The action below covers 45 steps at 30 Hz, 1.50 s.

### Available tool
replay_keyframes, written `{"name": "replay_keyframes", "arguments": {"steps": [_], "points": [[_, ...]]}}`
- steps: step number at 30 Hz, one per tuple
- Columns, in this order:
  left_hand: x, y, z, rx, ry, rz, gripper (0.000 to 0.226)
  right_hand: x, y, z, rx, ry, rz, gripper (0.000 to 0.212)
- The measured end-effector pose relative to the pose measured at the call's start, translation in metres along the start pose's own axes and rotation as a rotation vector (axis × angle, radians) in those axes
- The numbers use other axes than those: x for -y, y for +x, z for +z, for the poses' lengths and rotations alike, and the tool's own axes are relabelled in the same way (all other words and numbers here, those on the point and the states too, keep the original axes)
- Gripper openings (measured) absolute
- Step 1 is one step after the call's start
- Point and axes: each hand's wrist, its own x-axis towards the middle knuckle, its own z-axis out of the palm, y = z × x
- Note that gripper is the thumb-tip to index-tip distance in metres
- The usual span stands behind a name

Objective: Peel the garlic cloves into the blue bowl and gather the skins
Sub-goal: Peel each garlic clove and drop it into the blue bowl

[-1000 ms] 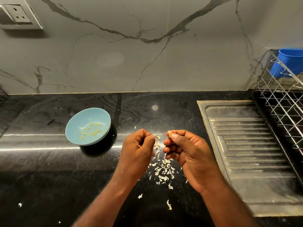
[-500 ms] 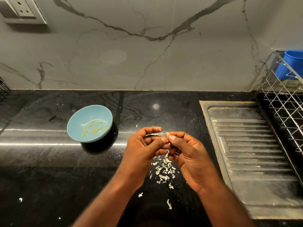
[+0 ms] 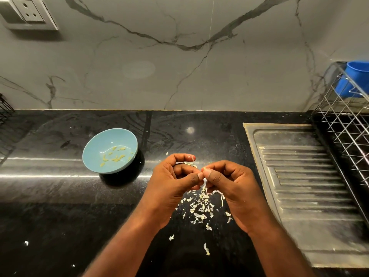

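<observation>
— Where to look for the garlic clove (image 3: 203, 170)?
— Right where the two thumbs meet, above the black countertop (image 3: 60, 206). Only peeking out as a small pale tip, mostly hidden by fingertips.
— Held by the left hand (image 3: 171, 186)?
— Pinched from that side with thumb and curled fingers, forefinger arched above with a scrap of skin near its tip. Pinched from the other side by the right hand (image 3: 233, 186), thumb against forefinger, remaining fingers tucked in.
— Touching, then?
— Thumb tip to thumb tip, with the clove between.
— And under the grip?
— Directly below, scattered over the counter, loose skins (image 3: 199, 208), with a few strays nearer the front edge.
— And the blue bowl (image 3: 99, 142)?
— Sits upright, well left of both hands and apart from them. Holds several peeled cloves (image 3: 115, 157) on its floor.
— Off to the right?
— Steel drainboard (image 3: 309, 186), just beside the right hand. Past it a wire rack (image 3: 347, 132) with a blue tub (image 3: 355, 78). High on the marble wall (image 3: 139, 66), at left, a socket (image 3: 30, 13).
</observation>
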Motion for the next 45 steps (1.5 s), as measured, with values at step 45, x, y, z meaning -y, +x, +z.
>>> {"name": "replay_keyframes", "arguments": {"steps": [45], "points": [[0.005,-0.005,0.002,-0.083,-0.035,-0.05,0.03,-0.005,-0.007,-0.003,0.033,-0.245,-0.072,0.018]]}}
